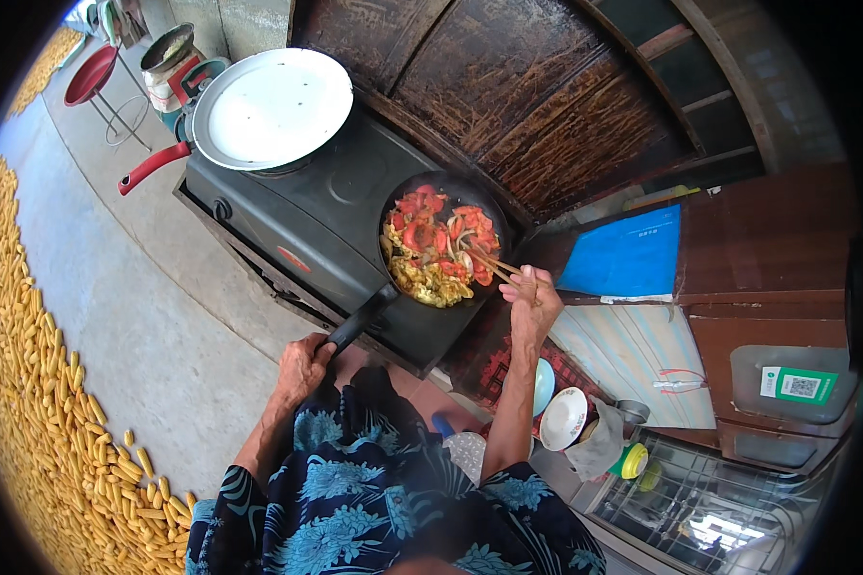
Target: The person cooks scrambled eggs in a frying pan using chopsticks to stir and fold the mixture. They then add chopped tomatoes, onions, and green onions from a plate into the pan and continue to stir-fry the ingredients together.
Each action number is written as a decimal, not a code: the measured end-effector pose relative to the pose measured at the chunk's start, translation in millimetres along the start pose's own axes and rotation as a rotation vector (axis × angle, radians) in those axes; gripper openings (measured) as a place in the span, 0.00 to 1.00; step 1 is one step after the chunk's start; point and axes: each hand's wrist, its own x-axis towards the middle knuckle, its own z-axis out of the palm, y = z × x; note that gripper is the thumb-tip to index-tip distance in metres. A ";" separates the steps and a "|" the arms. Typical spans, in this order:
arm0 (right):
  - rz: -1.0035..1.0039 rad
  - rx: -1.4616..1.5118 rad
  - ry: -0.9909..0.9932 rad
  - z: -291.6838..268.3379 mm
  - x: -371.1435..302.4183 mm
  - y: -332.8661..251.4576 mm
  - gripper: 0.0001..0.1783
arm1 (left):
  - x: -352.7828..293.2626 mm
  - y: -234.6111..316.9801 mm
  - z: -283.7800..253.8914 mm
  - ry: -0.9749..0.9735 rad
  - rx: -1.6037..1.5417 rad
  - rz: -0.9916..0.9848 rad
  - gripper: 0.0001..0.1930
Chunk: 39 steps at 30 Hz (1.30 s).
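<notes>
A dark frying pan (390, 278) sits on the right part of the black gas stove (259, 225). Inside it lie red tomato pieces (417, 233), pale onion-like slices and yellow scrambled egg (431, 284). My left hand (304, 366) is wrapped round the end of the pan's black handle (362, 320). In my right hand (533, 295) is a pair of wooden chopsticks (494, 263), gripped near their upper ends. Their tips reach into the food at the pan's right side.
A white lid or pan (273, 108) with a red handle (155, 168) covers the left burner. Bowls (564, 419) stand right of my right forearm. A blue sheet (623, 255) lies on the brown cabinet. Corn cobs (58, 422) cover the left ground; a red stool (92, 75) stands behind.
</notes>
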 end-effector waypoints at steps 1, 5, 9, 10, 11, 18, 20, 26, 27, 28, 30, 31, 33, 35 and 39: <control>0.041 -0.023 0.003 0.6 1.3 -4.4 0.17 | -0.4 -2.8 2.3 0.005 0.002 0.006 0.13; 0.052 -0.006 0.020 -1.6 -1.1 -19.3 0.17 | -1.0 -2.5 0.9 0.025 0.018 0.012 0.14; 0.094 0.021 -0.019 1.4 3.6 -11.0 0.16 | -0.3 -0.9 0.9 0.010 -0.002 0.000 0.14; 0.091 0.041 -0.017 5.2 6.6 -2.8 0.16 | 0.2 -1.0 1.4 0.004 0.000 -0.001 0.14; 0.061 0.058 -0.029 10.7 10.5 6.0 0.15 | -0.4 -1.7 0.6 0.001 0.003 -0.007 0.14; -0.062 0.214 -0.171 52.2 17.8 30.8 0.15 | 0.4 -3.1 0.6 0.004 -0.015 -0.026 0.14; 0.004 0.154 -0.215 36.2 20.1 26.9 0.16 | -1.1 0.6 0.1 0.012 0.001 -0.021 0.14; -0.128 0.171 -0.142 27.6 26.0 9.0 0.18 | 0.8 -3.0 -0.1 -0.021 0.000 -0.014 0.14; -0.059 0.162 -0.168 34.4 24.7 11.6 0.19 | 0.8 -2.7 -0.2 -0.021 0.000 -0.011 0.14; -0.058 0.153 -0.177 38.7 23.7 22.5 0.19 | 0.8 -2.1 -0.2 -0.022 0.001 -0.009 0.14; -0.020 0.077 -0.144 34.9 18.4 27.4 0.18 | -0.5 2.4 -3.0 -0.017 0.009 -0.016 0.14; -0.003 0.060 -0.147 32.2 19.7 28.1 0.18 | -0.9 5.9 -4.3 -0.017 0.019 -0.021 0.14; 0.028 0.018 -0.147 25.1 21.9 18.0 0.18 | -0.4 6.9 -3.5 -0.022 0.024 -0.018 0.14; 0.037 0.030 -0.112 21.2 19.6 1.2 0.18 | 0.2 0.9 -2.6 -0.024 0.024 -0.005 0.13; -0.015 0.063 -0.197 27.6 20.0 10.4 0.17 | 0.9 -0.3 -1.5 -0.032 -0.005 -0.002 0.13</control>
